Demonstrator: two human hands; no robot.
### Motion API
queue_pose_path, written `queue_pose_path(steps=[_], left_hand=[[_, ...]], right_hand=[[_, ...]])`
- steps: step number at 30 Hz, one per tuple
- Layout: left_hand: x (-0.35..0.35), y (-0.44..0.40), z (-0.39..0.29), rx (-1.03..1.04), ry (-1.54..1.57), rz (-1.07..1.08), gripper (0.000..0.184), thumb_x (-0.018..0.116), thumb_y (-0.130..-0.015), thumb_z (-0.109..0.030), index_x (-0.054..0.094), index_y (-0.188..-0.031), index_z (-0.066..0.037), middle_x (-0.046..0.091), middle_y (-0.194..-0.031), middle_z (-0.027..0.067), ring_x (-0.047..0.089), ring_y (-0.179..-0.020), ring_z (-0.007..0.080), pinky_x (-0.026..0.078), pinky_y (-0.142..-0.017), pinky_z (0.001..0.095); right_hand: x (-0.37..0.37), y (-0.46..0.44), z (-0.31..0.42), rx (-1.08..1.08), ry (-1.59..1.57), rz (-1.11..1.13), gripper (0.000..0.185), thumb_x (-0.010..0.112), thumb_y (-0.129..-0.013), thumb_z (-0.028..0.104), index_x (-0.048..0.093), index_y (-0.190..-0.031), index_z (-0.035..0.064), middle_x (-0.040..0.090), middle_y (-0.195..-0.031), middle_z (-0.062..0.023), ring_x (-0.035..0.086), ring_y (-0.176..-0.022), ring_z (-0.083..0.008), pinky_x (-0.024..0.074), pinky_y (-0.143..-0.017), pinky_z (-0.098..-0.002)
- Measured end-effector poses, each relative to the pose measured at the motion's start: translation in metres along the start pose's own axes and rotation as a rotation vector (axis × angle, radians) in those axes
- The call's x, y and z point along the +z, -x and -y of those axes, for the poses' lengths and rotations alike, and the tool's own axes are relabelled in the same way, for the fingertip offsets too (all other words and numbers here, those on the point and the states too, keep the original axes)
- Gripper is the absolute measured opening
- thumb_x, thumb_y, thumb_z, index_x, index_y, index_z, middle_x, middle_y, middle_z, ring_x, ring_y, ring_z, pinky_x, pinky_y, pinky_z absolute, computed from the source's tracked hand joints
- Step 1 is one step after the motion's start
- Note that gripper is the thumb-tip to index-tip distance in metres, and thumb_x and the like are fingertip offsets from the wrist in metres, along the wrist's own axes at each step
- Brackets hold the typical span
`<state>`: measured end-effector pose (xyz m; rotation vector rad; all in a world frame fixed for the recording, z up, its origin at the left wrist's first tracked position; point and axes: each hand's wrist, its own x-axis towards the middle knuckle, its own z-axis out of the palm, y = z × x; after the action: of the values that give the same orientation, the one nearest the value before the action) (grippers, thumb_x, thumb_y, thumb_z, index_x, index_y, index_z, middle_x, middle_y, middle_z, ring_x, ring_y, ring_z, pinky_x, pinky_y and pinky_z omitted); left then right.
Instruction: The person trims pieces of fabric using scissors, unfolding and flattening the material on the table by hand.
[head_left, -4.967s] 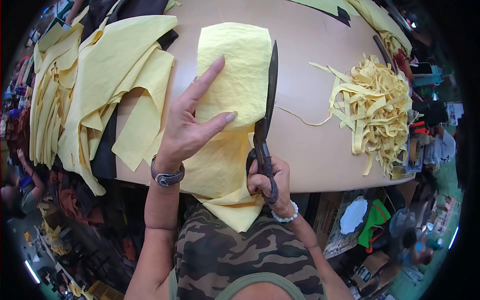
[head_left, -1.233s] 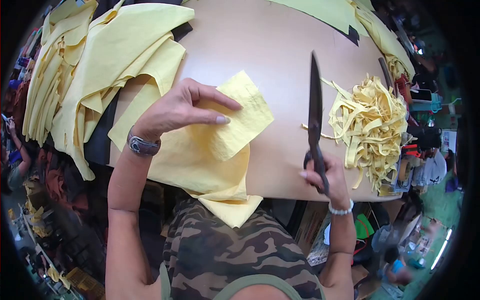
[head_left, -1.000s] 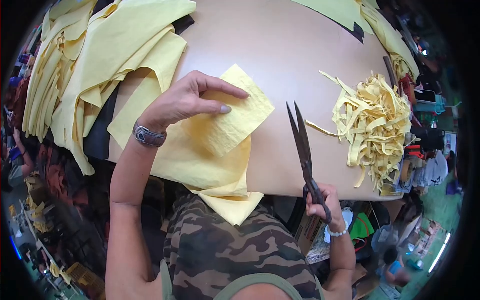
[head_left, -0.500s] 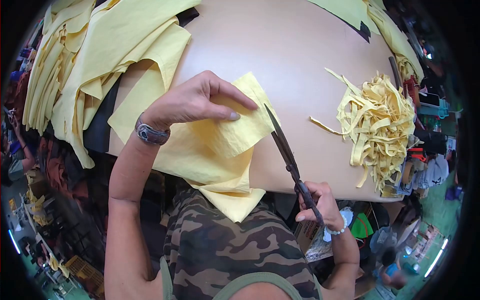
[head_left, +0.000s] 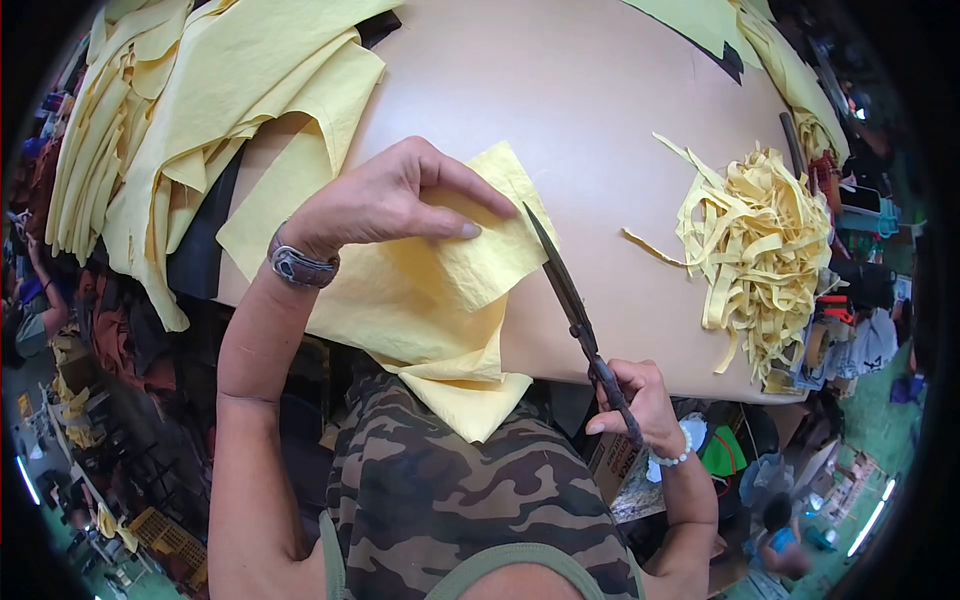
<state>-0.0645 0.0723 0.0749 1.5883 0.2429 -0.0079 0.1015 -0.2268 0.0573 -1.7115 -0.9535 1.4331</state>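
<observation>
Yellow fabric (head_left: 430, 310) lies over the table's near edge and hangs down toward my lap, with its upper part lifted. My left hand (head_left: 415, 195) pinches that lifted part between thumb and fingers. Scissors (head_left: 575, 310) with dark handles are in my right hand (head_left: 645, 405), my fingers wrapped round the grips. Their blades point up and to the left, and the tips lie at the fabric's right edge, close to my left fingertips. The blades look nearly together; whether any cloth is between them I cannot tell.
A big pile of yellow cloth (head_left: 240, 90) covers the table's left side. Thin yellow strips (head_left: 765, 250) are heaped on the right. More yellow cloth (head_left: 690, 25) lies at the far right edge. The tan tabletop (head_left: 520, 80) ends just before my lap.
The scissor blades have closed a little, and their tips have moved slightly up and left. My left hand keeps its hold on the fabric, almost unmoved.
</observation>
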Motion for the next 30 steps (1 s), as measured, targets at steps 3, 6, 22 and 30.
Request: queue_pose_path(steps=[3,6,22,30], left_hand=[[0.000,0.000,-0.002,-0.004,-0.013,0.001,0.033,0.063,-0.070,0.001,0.064,-0.102,0.000,0.066,-0.096,0.0097,0.059,-0.089,0.0119,0.044,-0.085,0.0234],[0.001,0.001,-0.003,-0.027,0.006,-0.010,0.033,0.063,-0.069,0.001,0.064,-0.102,-0.001,0.066,-0.096,0.0098,0.059,-0.089,0.0120,0.043,-0.085,0.0234],[0.005,-0.002,-0.004,-0.004,0.005,0.029,0.031,0.063,-0.070,0.001,0.064,-0.101,0.001,0.066,-0.095,0.0095,0.059,-0.089,0.0121,0.044,-0.084,0.0237],[0.008,-0.002,-0.003,0.019,-0.035,0.063,0.030,0.063,-0.071,0.000,0.064,-0.102,0.002,0.066,-0.094,0.0089,0.059,-0.088,0.0119,0.044,-0.084,0.0240]], right_hand=[[0.000,0.002,0.002,0.002,0.026,-0.002,0.044,0.084,-0.058,0.030,0.048,-0.059,0.0047,0.043,-0.052,0.0041,0.036,-0.049,-0.0032,0.0278,-0.043,-0.0209],[0.002,0.004,0.001,0.011,0.037,-0.010,0.042,0.083,-0.060,0.027,0.048,-0.059,0.0048,0.042,-0.051,0.0042,0.036,-0.049,-0.0031,0.0277,-0.043,-0.0210],[0.004,0.003,-0.006,-0.004,-0.074,0.006,0.044,0.084,-0.058,0.030,0.047,-0.059,0.0047,0.044,-0.054,0.0041,0.037,-0.050,-0.0029,0.0274,-0.044,-0.0198],[0.007,-0.005,-0.001,-0.014,-0.082,0.021,0.043,0.083,-0.058,0.030,0.049,-0.061,0.0040,0.047,-0.055,0.0032,0.039,-0.050,-0.0032,0.0300,-0.044,-0.0194]])
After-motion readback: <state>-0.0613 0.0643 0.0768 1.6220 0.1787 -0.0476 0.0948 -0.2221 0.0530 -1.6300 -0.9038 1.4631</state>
